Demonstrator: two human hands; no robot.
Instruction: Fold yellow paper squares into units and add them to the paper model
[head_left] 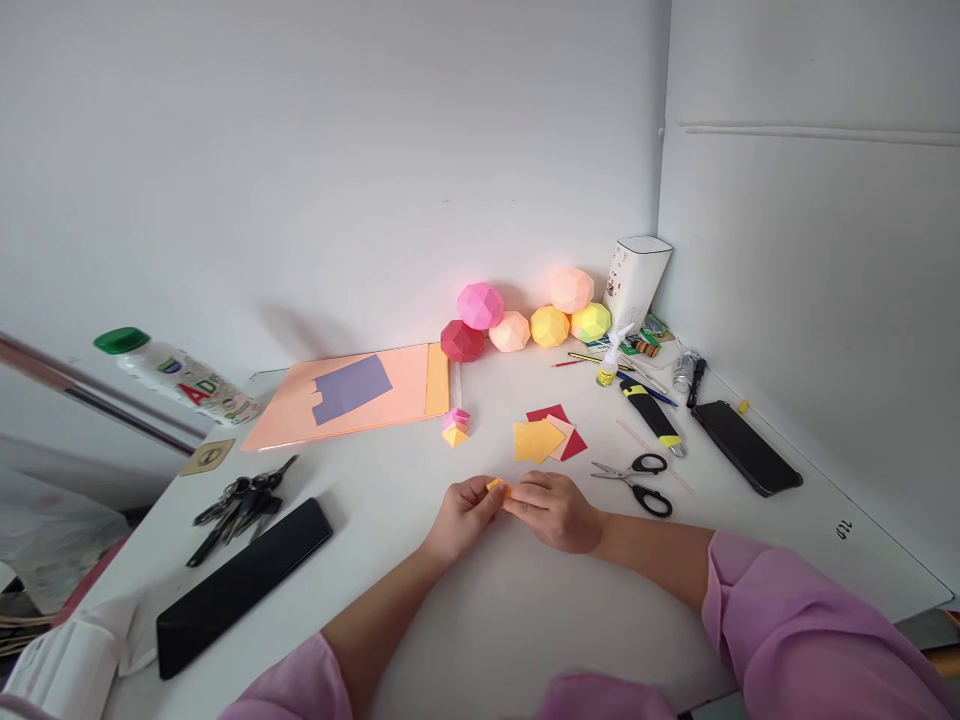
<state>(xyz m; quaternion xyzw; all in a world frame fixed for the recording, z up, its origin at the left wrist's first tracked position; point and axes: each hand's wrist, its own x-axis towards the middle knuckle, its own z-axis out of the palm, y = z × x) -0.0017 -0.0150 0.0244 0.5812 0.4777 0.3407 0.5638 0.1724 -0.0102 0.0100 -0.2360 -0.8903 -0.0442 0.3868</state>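
Observation:
A small piece of orange paper (496,485) is pinched between my two hands above the white table. My left hand (466,515) is closed, with thumb and fingers on the paper's left side. From the right, my right hand (555,510) grips the same paper, its fingers covering much of it, so the folds cannot be made out. Just beyond lie yellow-orange (534,441), peach (561,436) and red (576,446) paper pieces, overlapping. Small folded paper pieces in pink (456,418) and yellow-orange (455,436) stand to their left.
Scissors (646,484), a yellow-black cutter (651,415), a glue bottle (611,362) and a phone (746,447) lie right. Several faceted paper balls (480,306) line the wall. Left are peach sheets (270,415), keys (244,505), a black case (244,585) and a bottle (180,378).

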